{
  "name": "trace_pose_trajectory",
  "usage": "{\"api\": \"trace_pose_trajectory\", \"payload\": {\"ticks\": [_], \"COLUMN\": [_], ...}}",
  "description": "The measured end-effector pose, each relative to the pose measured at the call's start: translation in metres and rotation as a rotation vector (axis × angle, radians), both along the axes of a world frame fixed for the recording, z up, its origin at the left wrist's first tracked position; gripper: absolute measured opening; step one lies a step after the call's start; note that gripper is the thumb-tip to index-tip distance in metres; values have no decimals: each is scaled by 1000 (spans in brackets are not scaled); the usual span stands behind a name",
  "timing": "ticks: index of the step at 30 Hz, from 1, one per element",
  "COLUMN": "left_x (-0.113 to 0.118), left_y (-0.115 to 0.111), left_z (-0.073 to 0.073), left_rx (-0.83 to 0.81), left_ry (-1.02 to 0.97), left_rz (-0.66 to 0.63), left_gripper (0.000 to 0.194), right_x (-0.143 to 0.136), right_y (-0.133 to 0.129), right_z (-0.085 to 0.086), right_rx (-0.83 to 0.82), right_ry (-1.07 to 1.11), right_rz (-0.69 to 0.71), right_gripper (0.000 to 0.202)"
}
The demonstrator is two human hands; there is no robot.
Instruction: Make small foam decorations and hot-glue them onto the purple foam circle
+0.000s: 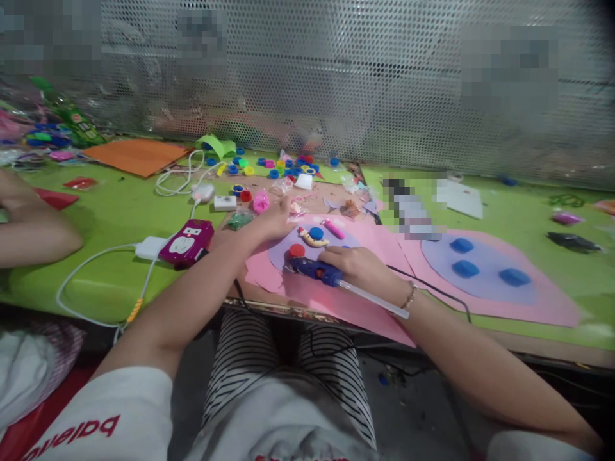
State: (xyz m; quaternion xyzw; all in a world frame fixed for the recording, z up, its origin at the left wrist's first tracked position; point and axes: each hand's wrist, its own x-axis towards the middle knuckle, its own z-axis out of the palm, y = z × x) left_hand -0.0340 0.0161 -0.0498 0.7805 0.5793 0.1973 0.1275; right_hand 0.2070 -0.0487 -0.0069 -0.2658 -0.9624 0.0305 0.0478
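Note:
My right hand (353, 262) is wrapped round the handle of a blue hot glue gun (314, 270), which lies sideways with a clear glue stick (372, 298) poking from its back. Under it is a pale purple paper circle (281, 253) on a pink sheet (327, 304). A blue cap (316, 233), a red cap (296, 251), a banana-like piece (314, 241) and a pink stick-shaped piece (332, 228) are on the circle. My left hand (278, 219) reaches past the circle's far left edge, fingers closed beside a small clear packet (298, 206); what they pinch is hidden.
Several coloured bottle caps (273, 173) lie at the back. To the right, another purple circle (500, 291) bears blue caps. A purple power socket (187, 243) with white cables stands left, near another person's arm (38, 224). A green bottle (74, 121) leans by the mesh wall (307, 70).

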Motion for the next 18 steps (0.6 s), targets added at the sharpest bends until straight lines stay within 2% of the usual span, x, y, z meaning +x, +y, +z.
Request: {"api": "trace_pose_trajectory", "payload": {"ticks": [5,13,18], "left_x": [1,0,-1], "left_y": [0,2,4], "left_z": [2,0,-2], "left_rx": [-5,62,93], "left_ry": [19,3,14], "left_rz": [12,-57,-77], "left_gripper": [60,42,41], "right_x": [0,1,0], "right_y": [0,1,1], "right_z": [-1,-2,-1], "right_rx": [6,9,5], "right_ry": [10,1,-6], "right_rz": [3,0,-3], "right_gripper": [17,16,15]}}
